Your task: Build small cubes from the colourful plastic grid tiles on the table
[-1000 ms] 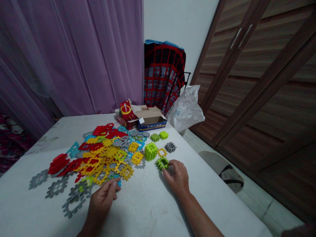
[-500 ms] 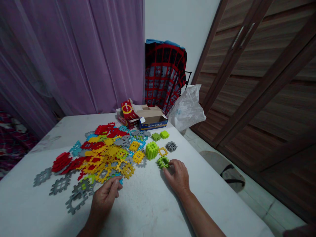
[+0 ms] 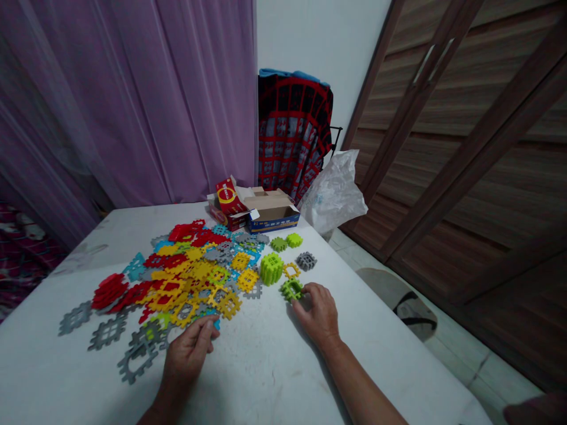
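Observation:
My right hand (image 3: 319, 314) rests on the table, thumb and fingers curled at the near side of a small stack of green interlocking plastic pieces (image 3: 290, 289), gripping it. Just beyond stand a taller lime-green stack (image 3: 271, 268) and a yellow open-frame piece (image 3: 291, 270). My left hand (image 3: 189, 347) is closed at the near edge of a heap of interlocking pieces (image 3: 195, 271), thumb pressed to the curled fingers. Whatever it may hold is hidden. A bit of a blue piece (image 3: 217, 324) shows past its fingertips. Grey square pieces (image 3: 108, 332) lie to its left.
Farther back are two lime-green pieces (image 3: 294, 239) and a grey stack (image 3: 306, 261). An open blue cardboard box (image 3: 274, 223) and a red box (image 3: 229, 198) stand at the table's far end. A plastic bag (image 3: 334, 192) hangs by the right edge.
The view has shifted very slightly. Both hands and the pieces stay where they were.

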